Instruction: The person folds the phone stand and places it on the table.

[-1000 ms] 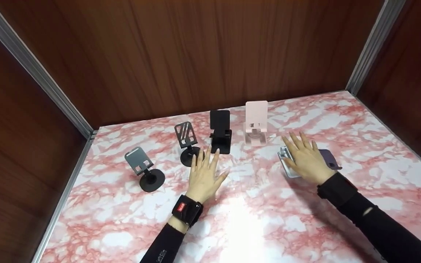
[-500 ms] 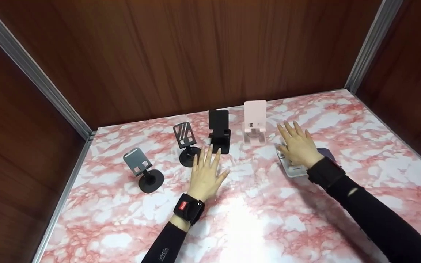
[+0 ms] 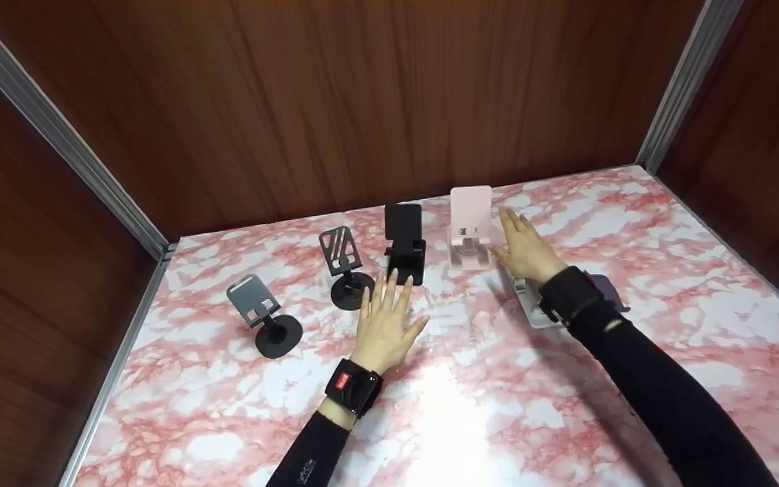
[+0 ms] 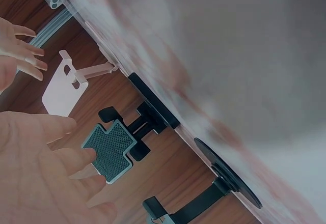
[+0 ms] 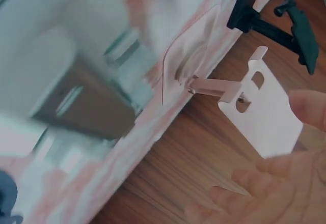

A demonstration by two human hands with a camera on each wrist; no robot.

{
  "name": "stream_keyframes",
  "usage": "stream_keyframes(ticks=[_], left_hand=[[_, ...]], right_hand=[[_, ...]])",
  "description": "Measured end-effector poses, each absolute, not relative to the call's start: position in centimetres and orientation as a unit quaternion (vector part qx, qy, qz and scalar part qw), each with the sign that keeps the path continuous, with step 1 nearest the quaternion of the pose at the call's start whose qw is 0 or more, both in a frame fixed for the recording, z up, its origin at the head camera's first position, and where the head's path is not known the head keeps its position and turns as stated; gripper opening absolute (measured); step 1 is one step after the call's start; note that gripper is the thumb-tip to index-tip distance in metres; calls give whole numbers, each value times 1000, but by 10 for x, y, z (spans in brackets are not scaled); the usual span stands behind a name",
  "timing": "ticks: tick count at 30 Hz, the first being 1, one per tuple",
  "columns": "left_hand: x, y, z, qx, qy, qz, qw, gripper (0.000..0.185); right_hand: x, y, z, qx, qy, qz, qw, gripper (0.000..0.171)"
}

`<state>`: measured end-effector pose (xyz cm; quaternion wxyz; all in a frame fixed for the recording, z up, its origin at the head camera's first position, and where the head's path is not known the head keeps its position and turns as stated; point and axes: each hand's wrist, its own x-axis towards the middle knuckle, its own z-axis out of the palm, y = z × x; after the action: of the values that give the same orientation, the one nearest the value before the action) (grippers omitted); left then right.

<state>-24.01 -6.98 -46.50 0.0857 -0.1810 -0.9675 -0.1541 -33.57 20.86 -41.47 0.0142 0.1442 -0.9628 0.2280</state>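
Note:
My right hand is just right of an upright pink phone stand, its fingers extended. In the right wrist view, the thumb lies close to the pink stand's panel; whether it touches I cannot tell. My left hand hovers with spread, straight fingers near a black phone stand and a black slotted phone stand, holding nothing. Below the right wrist, a silvery-white folded phone stand lies flat, partly hidden. A purple phone stand lies beyond it, also partly covered.
A dark grey phone stand on a round black base stands at the left. All of them are on a pink-and-white marbled table, enclosed by brown wood-grain panels with metal corner profiles.
My right hand has moved left and away from me, from above the folded stand to beside the pink one. The left hand has hardly moved. The stands stay where they were.

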Motion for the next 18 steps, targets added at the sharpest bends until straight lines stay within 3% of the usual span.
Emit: stream_keyframes(ticks=[10,14,18], left_hand=[[-239,-69,-462,-186,-967,-150,87,70],[-239,-68,-462,-189,-967,-152,84,70],[-238,-68,-464,-191,-966,-153,84,70]], right_hand=[[-362,208,-417,100,-908,404,-35,81],[-369,205,-419,67,-863,498,-55,77],[-373,200,-420,59,-841,537,-38,66]])
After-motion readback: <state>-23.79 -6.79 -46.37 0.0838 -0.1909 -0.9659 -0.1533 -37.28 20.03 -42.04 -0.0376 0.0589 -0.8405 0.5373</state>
